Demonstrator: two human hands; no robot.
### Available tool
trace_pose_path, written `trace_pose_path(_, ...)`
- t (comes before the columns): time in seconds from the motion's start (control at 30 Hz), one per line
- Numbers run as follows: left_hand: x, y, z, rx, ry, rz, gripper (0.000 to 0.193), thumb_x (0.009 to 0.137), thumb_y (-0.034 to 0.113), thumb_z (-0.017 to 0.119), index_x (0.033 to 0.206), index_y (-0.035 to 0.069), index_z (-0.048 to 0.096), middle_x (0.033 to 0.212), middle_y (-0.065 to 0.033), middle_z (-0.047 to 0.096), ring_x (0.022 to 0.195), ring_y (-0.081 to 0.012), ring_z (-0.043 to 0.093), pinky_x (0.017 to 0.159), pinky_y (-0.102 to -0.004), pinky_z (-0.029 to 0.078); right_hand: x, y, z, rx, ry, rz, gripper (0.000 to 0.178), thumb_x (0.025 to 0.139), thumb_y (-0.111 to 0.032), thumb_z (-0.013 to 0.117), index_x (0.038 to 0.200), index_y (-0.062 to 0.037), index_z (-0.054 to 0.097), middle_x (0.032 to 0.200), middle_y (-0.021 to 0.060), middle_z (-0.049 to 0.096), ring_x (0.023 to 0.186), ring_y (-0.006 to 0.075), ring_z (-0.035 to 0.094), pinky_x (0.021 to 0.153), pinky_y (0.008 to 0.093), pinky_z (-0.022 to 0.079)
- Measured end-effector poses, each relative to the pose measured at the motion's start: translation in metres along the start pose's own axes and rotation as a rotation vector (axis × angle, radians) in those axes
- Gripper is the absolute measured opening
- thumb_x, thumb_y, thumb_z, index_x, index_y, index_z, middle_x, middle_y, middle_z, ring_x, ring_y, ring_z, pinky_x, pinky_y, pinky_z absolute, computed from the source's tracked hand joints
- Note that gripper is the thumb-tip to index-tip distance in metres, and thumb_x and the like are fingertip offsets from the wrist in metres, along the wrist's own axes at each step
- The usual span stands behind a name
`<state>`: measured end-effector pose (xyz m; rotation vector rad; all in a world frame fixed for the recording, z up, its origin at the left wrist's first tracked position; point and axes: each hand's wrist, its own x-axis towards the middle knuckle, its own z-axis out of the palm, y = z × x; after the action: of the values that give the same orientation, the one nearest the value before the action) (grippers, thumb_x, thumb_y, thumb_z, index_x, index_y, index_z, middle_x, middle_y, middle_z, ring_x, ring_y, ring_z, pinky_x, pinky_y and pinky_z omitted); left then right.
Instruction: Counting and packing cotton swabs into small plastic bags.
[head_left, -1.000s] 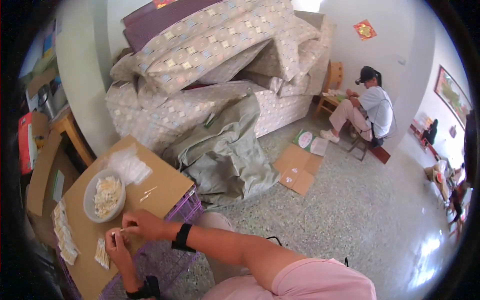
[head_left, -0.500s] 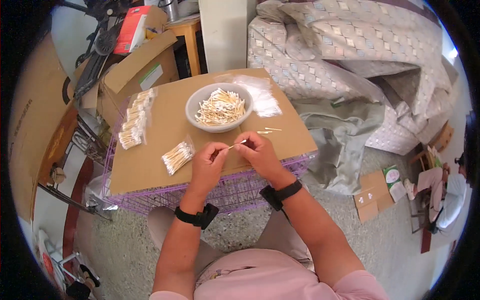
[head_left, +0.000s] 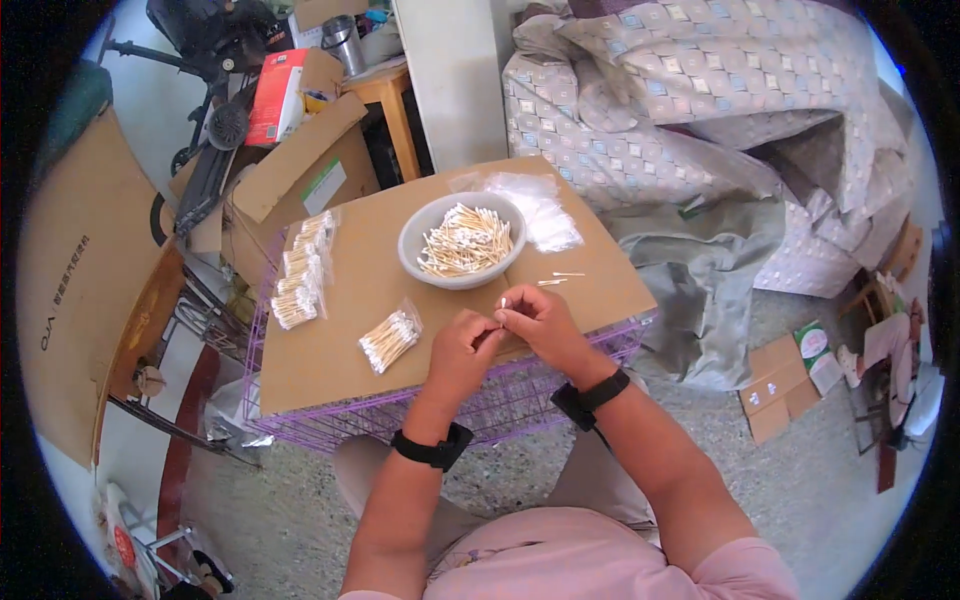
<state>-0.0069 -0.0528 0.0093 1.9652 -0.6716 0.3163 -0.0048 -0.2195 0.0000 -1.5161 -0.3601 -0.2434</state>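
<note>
My right hand [head_left: 545, 327] pinches a cotton swab [head_left: 503, 304] whose white tip points up between the fingers. Close against it, my left hand [head_left: 466, 352] has its fingertips closed at the swab's lower part, which the fingers mostly hide. Behind the hands stands a grey bowl [head_left: 408, 250] heaped with cotton swabs [head_left: 466, 241]. A clear bag of cotton swabs [head_left: 391, 338] lies left of my left hand. Farther left is a row of several filled bags [head_left: 302, 268]. A few loose swabs [head_left: 553, 282] rest beyond my right hand.
Flattened clear bags [head_left: 540, 212] lie right of the bowl. The cardboard top [head_left: 300, 375] sits on a purple wire cage [head_left: 350, 422]. Cartons [head_left: 290, 165] stand at the far left, a cloth-covered pile [head_left: 700, 70] at the far right. A person [head_left: 885, 345] sits at the right edge.
The swab has turned from lying slantwise between both hands to nearly upright. My hands have drawn closer together. The whole view has shifted, so the table appears lower and farther right.
</note>
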Motion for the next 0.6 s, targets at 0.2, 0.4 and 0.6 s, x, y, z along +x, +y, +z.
trace_pose_path(0.2, -0.005, -0.003, -0.001, 0.061, 0.037, 0.053, 0.012, 0.084, 0.01, 0.066, 0.091, 0.001, 0.063, 0.081, -0.01, 0.058, 0.072, -0.0213, 0.058, 0.064, -0.03, 0.046, -0.007, -0.008, 0.003, -0.047, 0.016, 0.006, 0.009, 0.088, -0.011, 0.064, 0.092, -0.0039, 0.061, 0.078, -0.003, 0.058, 0.071, 0.0046, 0.051, 0.062, 0.0223, 0.044)
trace_pose_path(0.4, -0.01, -0.007, -0.005, -0.237, 0.095, -0.18, 0.011, 0.09, 0.013, 0.062, 0.093, 0.002, 0.062, 0.079, -0.0014, 0.059, 0.07, -0.0088, 0.055, 0.063, -0.0243, 0.044, -0.008, -0.014, 0.005, -0.137, -0.011, 0.022, 0.008, 0.089, -0.011, 0.064, 0.092, -0.004, 0.062, 0.077, -0.0027, 0.059, 0.07, 0.0047, 0.051, 0.061, 0.0229, 0.044)
trace_pose_path(0.6, -0.008, -0.013, -0.006, -0.432, 0.143, -0.257, 0.01, 0.093, 0.013, 0.06, 0.097, 0.004, 0.063, 0.078, 0.0024, 0.06, 0.07, -0.0048, 0.054, 0.062, -0.0208, 0.044, -0.006, -0.017, 0.008, -0.198, 0.017, -0.016, 0.011, 0.087, -0.011, 0.065, 0.091, -0.0014, 0.062, 0.076, 0.0004, 0.061, 0.068, 0.0057, 0.051, 0.06, 0.0234, 0.044)
